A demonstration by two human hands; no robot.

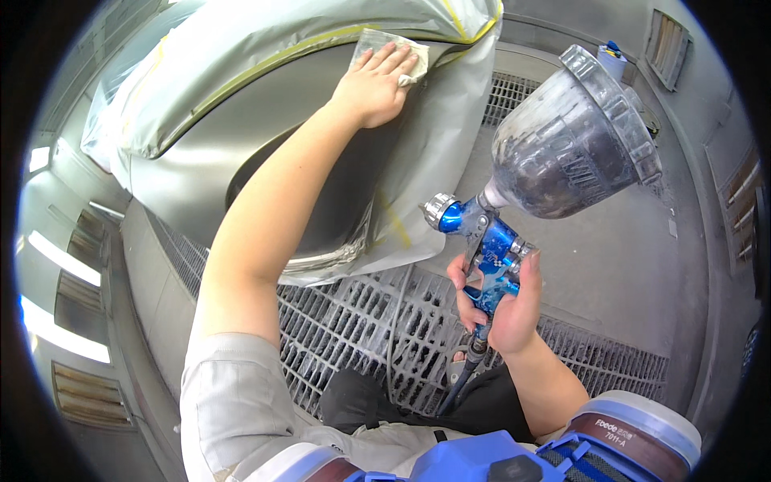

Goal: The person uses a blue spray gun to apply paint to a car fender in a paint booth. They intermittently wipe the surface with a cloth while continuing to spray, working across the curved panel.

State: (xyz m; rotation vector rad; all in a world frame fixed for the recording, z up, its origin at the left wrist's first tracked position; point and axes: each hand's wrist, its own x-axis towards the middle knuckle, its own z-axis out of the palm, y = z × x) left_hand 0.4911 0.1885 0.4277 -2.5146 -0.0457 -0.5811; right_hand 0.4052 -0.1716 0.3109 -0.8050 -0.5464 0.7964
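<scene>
My left hand (373,92) reaches far forward and lies on a pale, thin wiping cloth (419,63), pressing it to a grey car body panel (189,189). Its fingers are stretched forward, and a fold of the cloth shows beside them. In my right hand (516,313) is a blue spray gun (496,245), its handle wrapped by the fingers and its silver nozzle (438,212) facing left. A large, smoky, paint-stained cup (554,153) sits tilted on top of the gun. From the handle, a dark hose (462,381) runs down toward my legs.
Whitish masking film (458,136) with yellow tape (273,60) surrounds the panel. Below it is a dark wheel opening (341,189). Metal floor grating (353,321) lies under me, crossed by a thin cable (395,329). A white container (612,60) stands at the far right.
</scene>
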